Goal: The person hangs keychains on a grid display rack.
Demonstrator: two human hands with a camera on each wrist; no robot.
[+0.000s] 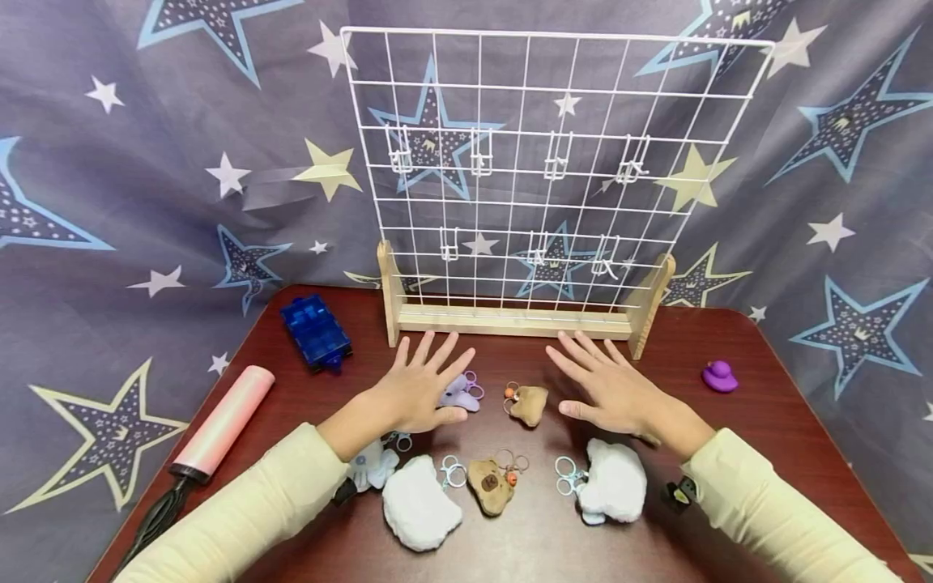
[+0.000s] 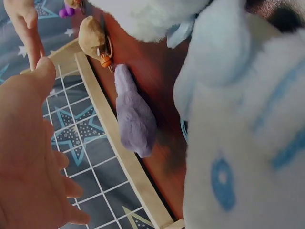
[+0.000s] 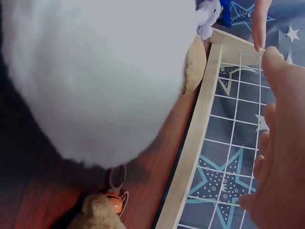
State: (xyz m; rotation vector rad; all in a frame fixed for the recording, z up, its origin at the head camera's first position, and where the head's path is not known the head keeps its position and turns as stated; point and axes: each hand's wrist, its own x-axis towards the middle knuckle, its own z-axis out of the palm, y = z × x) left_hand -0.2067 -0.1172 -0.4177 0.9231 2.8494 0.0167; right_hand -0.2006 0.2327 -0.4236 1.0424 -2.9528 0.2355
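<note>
My left hand [image 1: 411, 397] is held palm down with fingers spread, above a purple plush keychain [image 1: 459, 395] that it partly covers. My right hand [image 1: 612, 393] is likewise spread, just right of a brown plush keychain [image 1: 530, 405] with an orange bell. Neither hand holds anything. Nearer me lie two fluffy white plush keychains, one left [image 1: 419, 504] and one right [image 1: 615, 482], with another brown plush keychain [image 1: 491, 486] between them. A pale blue plush [image 1: 373, 465] is partly hidden by my left arm. Under my right wrist, another brown plush [image 3: 97, 212] is mostly covered.
Behind the hands stands a white wire grid rack [image 1: 510, 170] on a wooden base [image 1: 510, 321], with several white hooks [image 1: 556, 166]. At left are a blue plastic box [image 1: 316, 330] and a pink hand pump [image 1: 226, 421]. A purple rubber duck [image 1: 720, 376] sits at right.
</note>
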